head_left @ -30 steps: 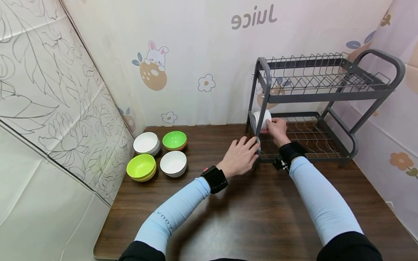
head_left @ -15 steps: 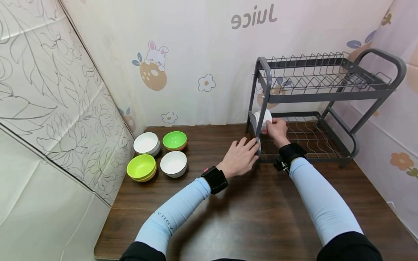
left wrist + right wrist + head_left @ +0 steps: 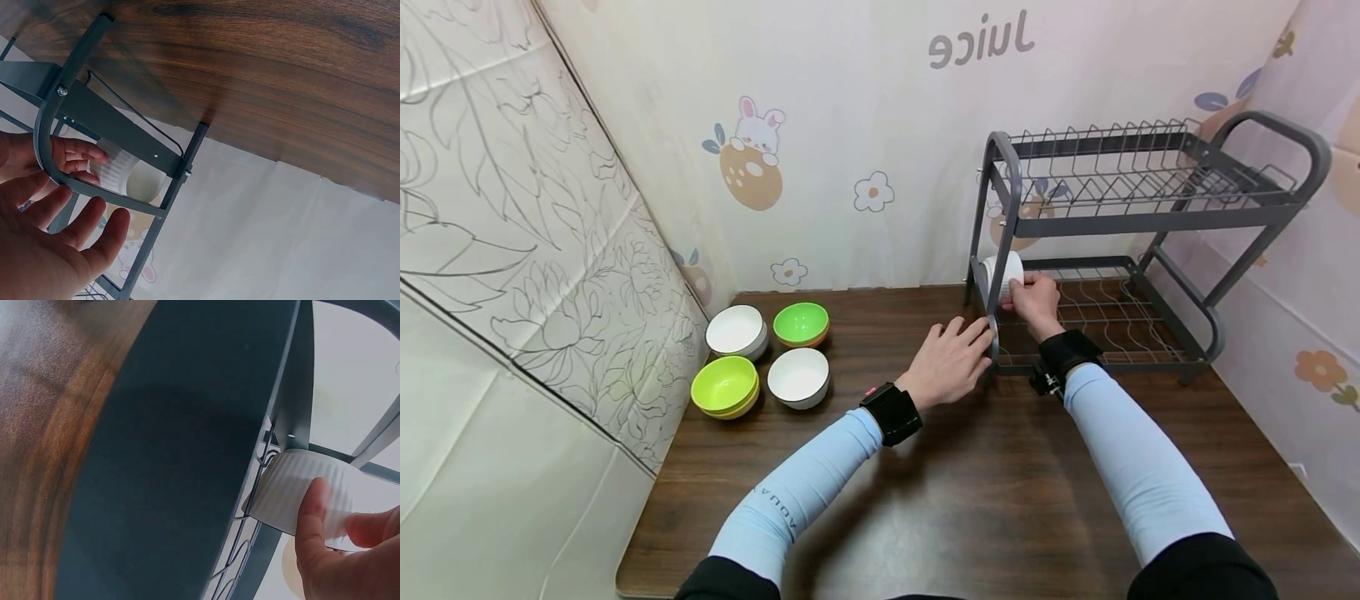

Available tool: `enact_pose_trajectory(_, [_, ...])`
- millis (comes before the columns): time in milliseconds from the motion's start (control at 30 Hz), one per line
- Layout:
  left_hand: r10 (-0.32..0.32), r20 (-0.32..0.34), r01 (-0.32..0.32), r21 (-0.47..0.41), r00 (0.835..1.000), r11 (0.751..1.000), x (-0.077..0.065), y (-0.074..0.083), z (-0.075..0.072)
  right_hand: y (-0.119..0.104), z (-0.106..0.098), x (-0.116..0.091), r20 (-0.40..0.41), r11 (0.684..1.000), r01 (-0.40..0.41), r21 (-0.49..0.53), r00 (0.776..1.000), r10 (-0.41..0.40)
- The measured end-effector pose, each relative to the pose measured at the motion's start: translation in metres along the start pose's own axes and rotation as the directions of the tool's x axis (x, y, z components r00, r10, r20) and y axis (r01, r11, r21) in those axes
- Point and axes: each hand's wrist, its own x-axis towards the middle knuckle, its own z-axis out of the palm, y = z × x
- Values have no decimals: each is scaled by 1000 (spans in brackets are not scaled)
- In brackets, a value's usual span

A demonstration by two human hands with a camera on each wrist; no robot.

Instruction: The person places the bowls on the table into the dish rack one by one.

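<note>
A white ribbed bowl (image 3: 1012, 268) is tipped on its side at the left end of the lower tier of a dark grey two-tier dish rack (image 3: 1150, 223). My right hand (image 3: 1036, 305) pinches it; in the right wrist view the thumb and a finger press on the bowl's ribbed outside (image 3: 297, 484), close to the wire bottom. My left hand (image 3: 949, 363) has its fingertips at the rack's left front post, fingers spread and slightly bent. In the left wrist view the left hand (image 3: 56, 244) lies against the curved side frame (image 3: 119, 201), with the bowl beyond it.
At the table's left stand a white bowl (image 3: 737, 329), a green bowl (image 3: 801, 322), a yellow-green bowl (image 3: 725, 384) and another white bowl (image 3: 798, 377); some look stacked. Walls with printed sheets close in behind and at both sides of the brown wooden table (image 3: 925, 508).
Almost nothing differs. My right fingers shift very slightly on the white bowl, while my left hand keeps its place at the rack post.
</note>
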Motion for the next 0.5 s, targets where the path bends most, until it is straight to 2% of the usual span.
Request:
enact_pose_trajectory(300, [4,-11,-4,-9,1000,1000,0,-1,1,-1,0,1,-7,1000,5,-12,1000,-5])
enact_pose_trajectory(500, [2,-7,-2,-10,1000,1000,1,-1,1,-1,-2,-1,-18,991,60,-117,998,-63])
